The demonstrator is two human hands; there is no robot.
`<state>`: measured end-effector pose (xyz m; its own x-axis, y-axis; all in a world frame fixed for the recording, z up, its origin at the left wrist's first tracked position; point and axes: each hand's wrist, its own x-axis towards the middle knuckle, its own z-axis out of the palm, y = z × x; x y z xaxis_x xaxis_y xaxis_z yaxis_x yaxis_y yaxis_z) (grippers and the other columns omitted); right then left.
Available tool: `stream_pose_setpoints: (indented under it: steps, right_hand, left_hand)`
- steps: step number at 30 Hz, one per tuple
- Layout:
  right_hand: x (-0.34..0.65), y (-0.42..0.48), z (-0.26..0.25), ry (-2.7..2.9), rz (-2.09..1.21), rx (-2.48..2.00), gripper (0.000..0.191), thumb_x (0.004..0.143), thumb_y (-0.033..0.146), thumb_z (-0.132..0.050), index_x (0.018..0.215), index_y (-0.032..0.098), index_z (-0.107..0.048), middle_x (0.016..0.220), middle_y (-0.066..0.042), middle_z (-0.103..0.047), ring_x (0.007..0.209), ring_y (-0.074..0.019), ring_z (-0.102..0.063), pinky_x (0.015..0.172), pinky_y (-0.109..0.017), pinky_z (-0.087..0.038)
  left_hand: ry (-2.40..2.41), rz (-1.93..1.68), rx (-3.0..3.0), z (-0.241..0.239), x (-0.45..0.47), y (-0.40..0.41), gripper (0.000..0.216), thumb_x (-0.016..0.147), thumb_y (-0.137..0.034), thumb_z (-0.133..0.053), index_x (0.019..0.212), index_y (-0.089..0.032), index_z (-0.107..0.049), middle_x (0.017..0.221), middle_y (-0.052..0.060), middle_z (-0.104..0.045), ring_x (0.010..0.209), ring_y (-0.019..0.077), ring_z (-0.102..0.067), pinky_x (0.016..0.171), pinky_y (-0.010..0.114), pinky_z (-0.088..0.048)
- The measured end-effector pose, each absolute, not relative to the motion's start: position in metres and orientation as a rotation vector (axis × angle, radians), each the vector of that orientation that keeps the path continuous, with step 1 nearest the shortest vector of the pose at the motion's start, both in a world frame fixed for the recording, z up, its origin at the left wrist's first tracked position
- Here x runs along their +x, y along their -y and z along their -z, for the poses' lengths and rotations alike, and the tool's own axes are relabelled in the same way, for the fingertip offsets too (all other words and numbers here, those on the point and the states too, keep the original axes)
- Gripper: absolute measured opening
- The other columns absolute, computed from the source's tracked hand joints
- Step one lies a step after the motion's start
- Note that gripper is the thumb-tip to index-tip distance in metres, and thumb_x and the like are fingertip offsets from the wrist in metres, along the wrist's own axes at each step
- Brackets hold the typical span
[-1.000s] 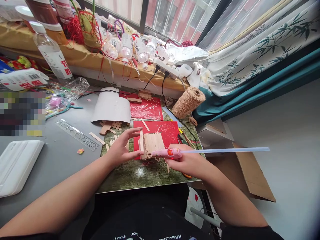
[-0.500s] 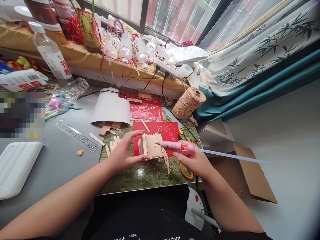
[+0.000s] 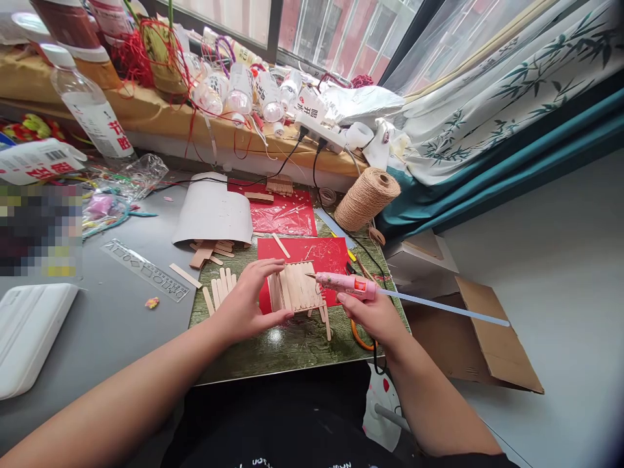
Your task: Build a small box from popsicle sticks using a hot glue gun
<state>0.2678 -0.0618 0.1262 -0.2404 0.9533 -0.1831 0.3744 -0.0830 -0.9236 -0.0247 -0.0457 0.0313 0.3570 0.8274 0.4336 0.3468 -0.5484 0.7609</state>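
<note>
My left hand (image 3: 246, 299) grips a small box-like piece built of craft sticks (image 3: 301, 286), thumb on the near side and fingers on the far side. In my right hand (image 3: 380, 318) is a pink hot glue gun (image 3: 344, 283), its nozzle pointing left just over the piece's flat stick panel. Whether the nozzle touches the wood I cannot tell. A long, pale glue stick (image 3: 443, 307) juts out of the gun's back. Under the piece lies a red sheet (image 3: 336, 250). Orange-handled scissors (image 3: 361, 338) lie partly hidden beneath my right hand.
Loose craft sticks (image 3: 221, 286) lie left of the piece. Behind stand a curved white card (image 3: 212, 211) and a twine spool (image 3: 365, 198). A clear ruler (image 3: 146, 270) rests on the grey table. A black cable (image 3: 314, 166) runs from the power strip (image 3: 324, 135).
My left hand has tilted the stick piece a little, and its left edge now looks lower. The glue gun stays near the panel, its rear glue stick shifted slightly. The view has moved slightly.
</note>
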Motion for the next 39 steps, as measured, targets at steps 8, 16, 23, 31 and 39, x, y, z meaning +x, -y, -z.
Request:
stream_pose_setpoints:
  steps: [8, 16, 23, 31, 39]
  right_hand:
    - [0.268, 0.060, -0.122, 1.583, -1.356, -1.449, 0.044, 0.097, 0.045, -0.072, 0.136, 0.026, -0.078, 0.081, -0.007, -0.072, 0.067, -0.0173, -0.058, 0.053, -0.027, -0.049]
    - [0.263, 0.061, -0.127, 1.527, -1.414, -1.447, 0.048, 0.094, 0.045, -0.074, 0.137, 0.023, -0.078, 0.079, -0.005, -0.070, 0.063, -0.0151, -0.054, 0.053, -0.027, -0.046]
    - [0.266, 0.066, -0.107, 1.345, -1.415, -1.463, 0.047, 0.090, 0.047, -0.079, 0.130, 0.023, -0.078, 0.064, 0.000, -0.063, 0.052, -0.0115, -0.043, 0.046, -0.024, -0.036]
    - [0.248, 0.076, -0.071, 1.073, -1.264, -1.372, 0.055, 0.091, 0.050, -0.075, 0.139, 0.024, -0.071, 0.122, -0.013, -0.078, 0.079, -0.0201, -0.069, 0.042, -0.020, -0.036]
    - [0.240, 0.086, -0.051, 0.973, -1.259, -1.385, 0.053, 0.087, 0.052, -0.081, 0.128, 0.018, -0.076, 0.082, -0.003, -0.076, 0.043, -0.0071, -0.043, 0.038, -0.022, -0.041]
  left_hand:
    - [-1.018, -1.098, 2.076, -0.030, -0.027, 0.046, 0.082, 0.083, -0.044, -0.088, 0.151, -0.032, -0.044, 0.156, 0.015, -0.053, 0.148, 0.0400, -0.048, 0.121, 0.068, -0.043]
    - [-1.051, -1.059, 2.056, -0.028, -0.027, 0.046, 0.088, 0.082, -0.048, -0.089, 0.154, -0.033, -0.042, 0.161, 0.016, -0.049, 0.151, 0.0408, -0.046, 0.121, 0.069, -0.043]
    - [-0.944, -1.266, 2.330, -0.029, -0.046, 0.037, 0.046, 0.086, -0.039, -0.087, 0.128, -0.034, -0.069, 0.122, 0.008, -0.075, 0.113, 0.0294, -0.070, 0.103, 0.052, -0.056]
    - [-0.668, -1.214, 2.505, -0.024, -0.052, 0.032, 0.047, 0.087, -0.039, -0.087, 0.132, -0.040, -0.072, 0.121, 0.003, -0.081, 0.110, 0.0257, -0.078, 0.098, 0.044, -0.062]
    - [-0.583, -1.293, 2.609, -0.033, -0.045, 0.033, 0.043, 0.092, -0.027, -0.083, 0.133, -0.027, -0.071, 0.115, 0.005, -0.082, 0.111, 0.0221, -0.079, 0.101, 0.039, -0.066]
